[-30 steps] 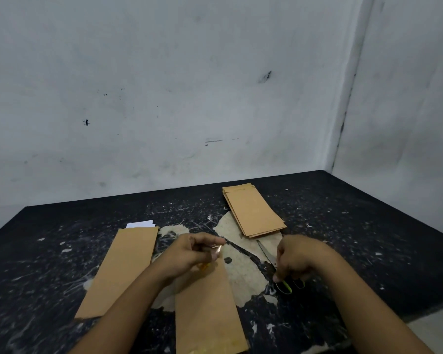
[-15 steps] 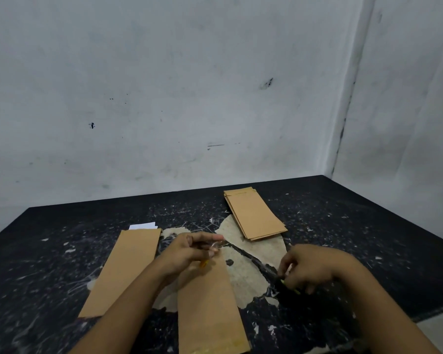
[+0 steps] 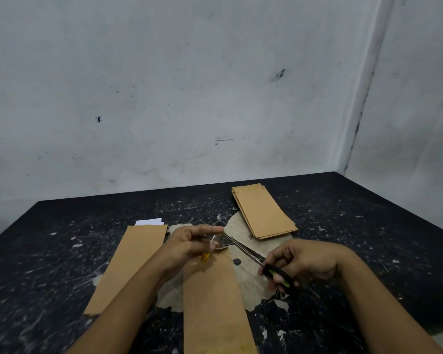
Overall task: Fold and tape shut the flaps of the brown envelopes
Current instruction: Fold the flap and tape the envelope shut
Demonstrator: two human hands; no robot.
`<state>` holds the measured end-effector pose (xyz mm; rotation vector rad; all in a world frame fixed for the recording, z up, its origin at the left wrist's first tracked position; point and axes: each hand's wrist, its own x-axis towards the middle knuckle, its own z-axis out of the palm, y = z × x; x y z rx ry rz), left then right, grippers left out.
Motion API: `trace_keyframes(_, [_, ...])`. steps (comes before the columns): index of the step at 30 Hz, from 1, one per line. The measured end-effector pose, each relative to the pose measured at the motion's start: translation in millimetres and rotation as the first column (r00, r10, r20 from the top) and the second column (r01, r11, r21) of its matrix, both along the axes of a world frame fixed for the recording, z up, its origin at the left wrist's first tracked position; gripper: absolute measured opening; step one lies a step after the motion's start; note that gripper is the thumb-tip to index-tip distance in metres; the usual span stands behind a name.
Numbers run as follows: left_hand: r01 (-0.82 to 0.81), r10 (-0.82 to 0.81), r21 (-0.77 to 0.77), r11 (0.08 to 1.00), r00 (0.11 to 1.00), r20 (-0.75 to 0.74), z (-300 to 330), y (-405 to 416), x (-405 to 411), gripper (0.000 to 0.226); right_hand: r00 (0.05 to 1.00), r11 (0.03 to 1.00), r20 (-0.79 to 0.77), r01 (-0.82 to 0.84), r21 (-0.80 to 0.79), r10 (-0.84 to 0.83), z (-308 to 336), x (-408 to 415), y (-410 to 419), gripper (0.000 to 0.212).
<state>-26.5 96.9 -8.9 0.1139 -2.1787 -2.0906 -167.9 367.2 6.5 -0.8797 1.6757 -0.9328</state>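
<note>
A brown envelope (image 3: 215, 302) lies lengthwise in front of me on the black table. Over its far end my left hand (image 3: 189, 244) pinches a strip of clear tape (image 3: 216, 242); something yellow (image 3: 205, 257) shows beneath the palm. My right hand (image 3: 299, 261) grips black scissors (image 3: 266, 264) with yellow-green handle lining, the blades pointing up-left and reaching the tape. A second brown envelope (image 3: 131, 264) lies to the left, and a stack of brown envelopes (image 3: 262, 213) sits further back on the right.
The black table (image 3: 49, 264) is scratched, with a worn pale patch (image 3: 251, 290) under the work area. A white paper (image 3: 150, 222) peeks out past the left envelope. Grey walls close the back and right sides.
My right hand picked the scissors up off the table and brought the blades up-left to the tape held in my left hand, which stayed roughly in place.
</note>
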Motion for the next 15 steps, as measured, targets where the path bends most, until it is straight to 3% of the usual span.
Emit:
trace_keyframes(10, [-0.061, 0.061, -0.002, 0.998, 0.998, 0.014, 2.0, 4.9, -0.3, 0.037, 0.990, 0.999, -0.133, -0.038, 0.002, 0.038, 11.3, 3.9, -6.2, 0.047])
trace_keyframes(15, [-0.048, 0.049, -0.043, 0.998, 0.999, 0.022, -1.1, 5.3, -1.4, 0.039, 0.991, 1.000, -0.136, -0.013, -0.011, 0.011, 14.6, 7.6, -11.3, 0.037])
